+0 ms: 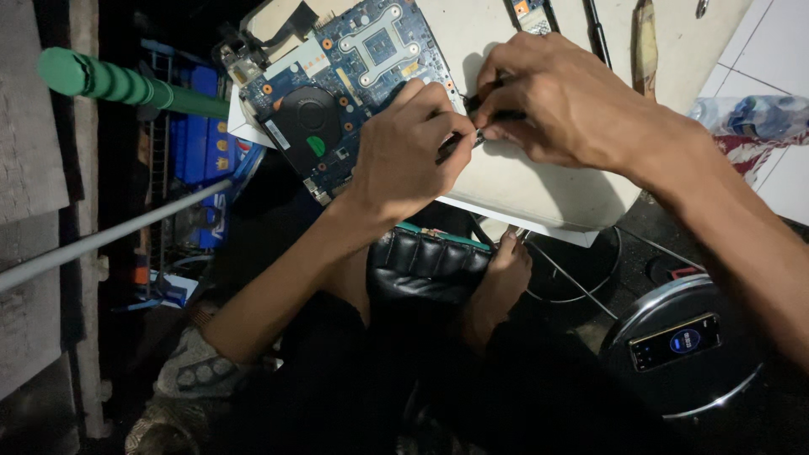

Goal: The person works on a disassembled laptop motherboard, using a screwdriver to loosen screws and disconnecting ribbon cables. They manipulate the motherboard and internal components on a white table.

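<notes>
Nearest the camera sat a black padded cushion [430, 261], below the fingers, with a bare foot [506, 274] resting at its right edge. Right of that, on a round dark stool [687, 362], lay a phone [676, 341] with its screen lit.

Above the cushion, both hands met at the near edge of the white worktop [539, 185]. The left hand [409, 152] had its fingers curled nearly closed around what looked like a thin dark tool, its tip hidden between the two hands. The right hand [565, 101] pinched a small black part [497, 114] between thumb and forefinger, fingers closed tight on it. What the part was could not be told; it lay just right of the blue circuit board [345, 76], beside the left fingers. The step in hand seemed to be fine work on that small part, and any next move would call for a steady pinch and a light touch with the tool.

Beyond the left fingers the board carried a round black fan [310, 118] and a metal-framed chip socket [379, 42]. Far right, a plastic bottle [750, 114] lay on white floor tiles [784, 185]. Far left, a green-handled pole [118, 84] crossed the dim, cluttered room.
</notes>
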